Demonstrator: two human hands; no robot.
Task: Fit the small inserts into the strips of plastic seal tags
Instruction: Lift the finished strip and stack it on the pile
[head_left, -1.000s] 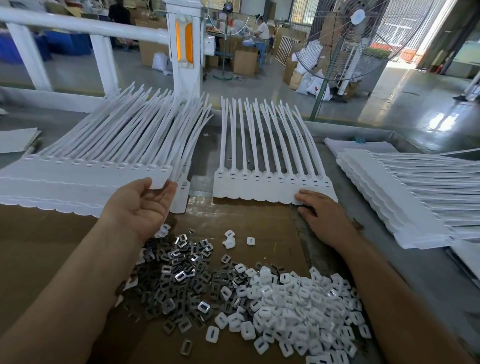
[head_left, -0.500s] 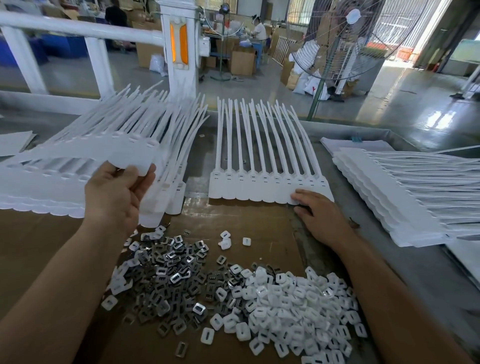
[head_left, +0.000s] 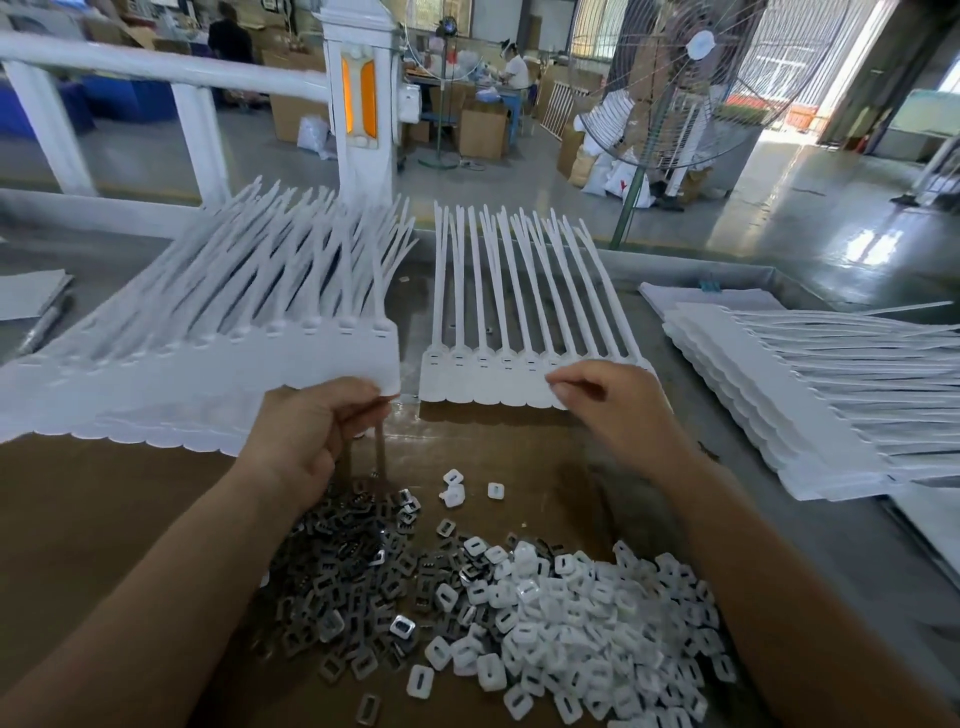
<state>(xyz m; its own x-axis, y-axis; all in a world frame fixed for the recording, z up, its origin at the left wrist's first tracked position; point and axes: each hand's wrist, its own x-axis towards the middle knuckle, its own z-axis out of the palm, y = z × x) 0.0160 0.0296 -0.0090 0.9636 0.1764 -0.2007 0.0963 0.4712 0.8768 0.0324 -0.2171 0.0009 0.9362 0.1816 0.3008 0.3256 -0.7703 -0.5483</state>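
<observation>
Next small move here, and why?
Probably the right-hand grip, at the centre strip's right end, should slide that strip toward the right stack. The left-hand grip holds a fresh strip raised above the left stack, and the centre strip fills the spot before the insert piles. Whether its inserts are fitted, I cannot tell.

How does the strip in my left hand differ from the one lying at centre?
The left-hand strip is gripped at its corner by the left hand, over a stack, its tails splayed and bent. The centre strip lies flat, tails in a neat row, with the right hand at its right end. Both are white joined seal tags.
</observation>
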